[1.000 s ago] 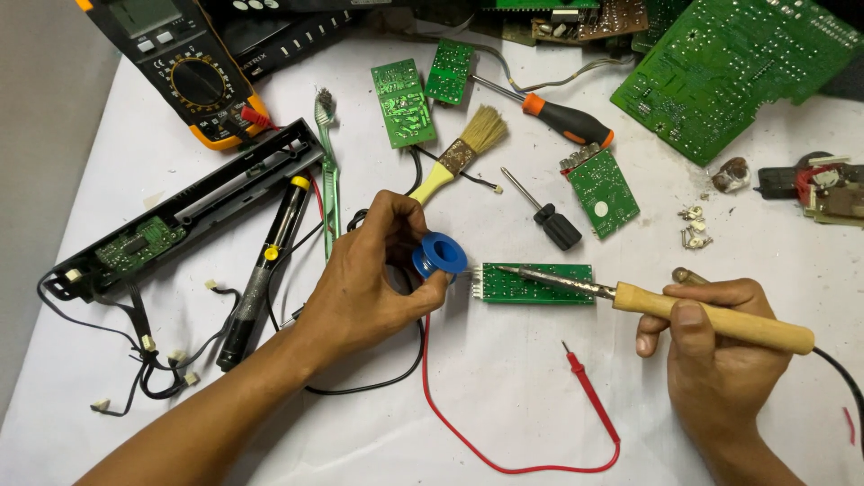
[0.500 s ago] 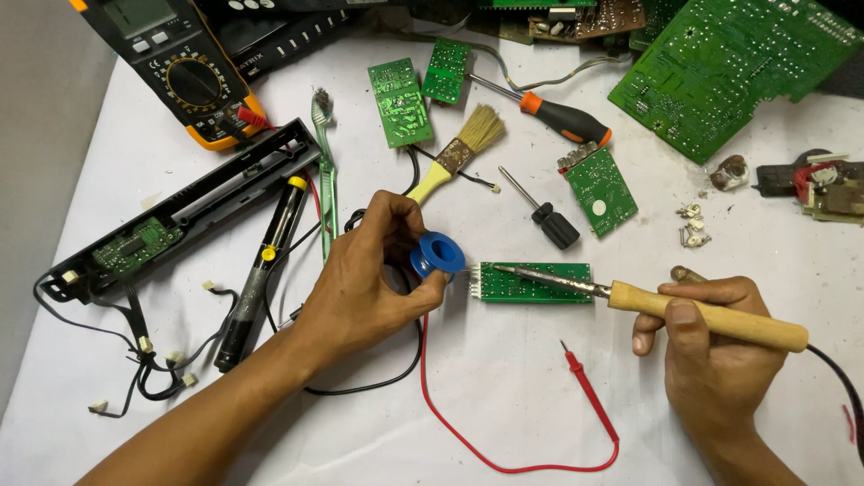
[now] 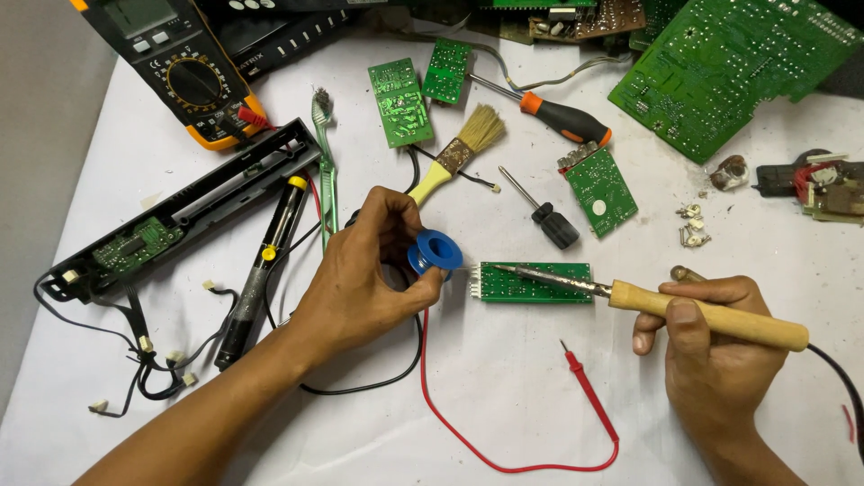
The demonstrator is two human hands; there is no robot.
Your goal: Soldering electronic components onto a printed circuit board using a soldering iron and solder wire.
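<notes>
Your left hand [image 3: 360, 279] still grips the blue solder spool [image 3: 434, 253] beside the small green board [image 3: 535, 282], where your right hand [image 3: 711, 346] keeps the wooden-handled iron [image 3: 630, 297] resting, essentially unchanged from a second ago.

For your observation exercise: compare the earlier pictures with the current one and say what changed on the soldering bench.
Almost nothing changed. The right hand keeps its grip on the soldering iron, tip on the small board; it may have edged slightly left. The left hand still holds the blue solder spool by the board's left end. Tools and other boards lie unmoved.
</notes>
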